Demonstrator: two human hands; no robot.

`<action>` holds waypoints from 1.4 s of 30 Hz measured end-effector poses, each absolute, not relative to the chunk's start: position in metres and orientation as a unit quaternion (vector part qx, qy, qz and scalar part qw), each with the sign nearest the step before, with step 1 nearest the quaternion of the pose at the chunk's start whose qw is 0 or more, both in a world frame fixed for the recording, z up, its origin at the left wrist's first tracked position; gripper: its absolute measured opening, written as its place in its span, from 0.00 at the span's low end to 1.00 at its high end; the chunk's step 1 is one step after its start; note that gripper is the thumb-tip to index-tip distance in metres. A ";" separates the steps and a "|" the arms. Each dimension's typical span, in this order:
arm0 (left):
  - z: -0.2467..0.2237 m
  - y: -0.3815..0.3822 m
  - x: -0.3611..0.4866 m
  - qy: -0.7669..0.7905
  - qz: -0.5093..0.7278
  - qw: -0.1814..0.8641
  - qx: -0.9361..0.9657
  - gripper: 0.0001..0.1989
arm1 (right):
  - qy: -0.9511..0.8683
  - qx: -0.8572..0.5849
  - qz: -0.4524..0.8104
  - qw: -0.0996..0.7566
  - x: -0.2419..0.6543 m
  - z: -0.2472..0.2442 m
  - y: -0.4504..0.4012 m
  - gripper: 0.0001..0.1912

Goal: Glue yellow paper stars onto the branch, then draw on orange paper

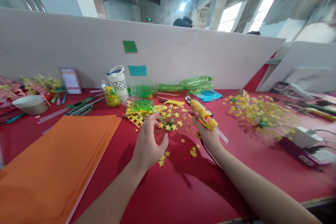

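Observation:
My right hand [210,136] is wrapped round a yellow hot glue gun [201,112], its nozzle pointing away from me. A clear glue stick [222,135] juts out of the gun's back end. My left hand [148,143] is open, thumb and fingers apart and curved beside a spray of yellow paper stars [172,119] with a green centre. Whether its fingertips touch the spray I cannot tell. Loose yellow stars [193,152] lie on the red tabletop [178,189] between my hands. Behind my left fingers is a heap of stars [136,115].
Orange paper sheets [57,154] are stacked at left, near scissors [81,107]. Green plastic bottles [183,85] lie along the white partition [170,56]. A finished-looking star bunch [252,112] and a power strip [301,154] are at right. The gun's cord [211,155] trails under my right forearm.

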State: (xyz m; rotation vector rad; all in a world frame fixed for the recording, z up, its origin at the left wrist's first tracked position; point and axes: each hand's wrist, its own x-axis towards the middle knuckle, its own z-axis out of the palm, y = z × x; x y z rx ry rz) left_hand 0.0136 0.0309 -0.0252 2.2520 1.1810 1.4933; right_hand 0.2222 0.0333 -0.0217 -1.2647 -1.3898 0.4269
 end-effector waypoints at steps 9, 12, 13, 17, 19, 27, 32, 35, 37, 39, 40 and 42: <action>-0.035 0.050 0.008 0.471 0.587 0.361 0.550 0.14 | -0.534 -0.545 0.273 0.586 0.216 -0.023 0.037 0.18; -0.035 0.053 0.008 0.446 0.611 0.396 0.521 0.13 | -0.541 -0.552 0.279 0.571 0.214 -0.028 0.035 0.18; -0.034 0.054 0.008 0.438 0.626 0.390 0.514 0.13 | -0.541 -0.558 0.282 0.563 0.212 -0.029 0.034 0.18; -0.034 0.057 0.007 0.418 0.654 0.383 0.500 0.12 | -0.550 -0.560 0.284 0.550 0.208 -0.036 0.031 0.16; -0.037 0.057 0.007 0.427 0.651 0.392 0.490 0.12 | -0.561 -0.544 0.291 0.552 0.206 -0.037 0.030 0.15; -0.046 0.057 0.007 0.444 0.602 0.502 0.434 0.17 | -0.563 -0.522 0.296 0.568 0.201 -0.035 0.030 0.13; -0.033 0.054 0.007 0.428 0.655 0.453 0.428 0.14 | -0.572 -0.524 0.297 0.557 0.194 -0.033 0.026 0.14; -0.023 0.053 0.005 0.388 0.677 0.464 0.420 0.12 | -0.565 -0.524 0.306 0.559 0.191 -0.033 0.024 0.15; -0.019 0.053 0.003 0.369 0.678 0.482 0.413 0.12 | -0.559 -0.536 0.309 0.553 0.191 -0.033 0.023 0.14; -0.017 0.054 0.000 0.367 0.675 0.494 0.407 0.12 | -0.557 -0.545 0.308 0.545 0.192 -0.035 0.023 0.14; -0.016 0.054 -0.001 0.369 0.674 0.496 0.405 0.12 | -0.561 -0.545 0.306 0.542 0.193 -0.036 0.024 0.14; -0.016 0.056 -0.004 0.375 0.672 0.495 0.403 0.13 | -0.575 -0.537 0.292 0.544 0.195 -0.038 0.025 0.14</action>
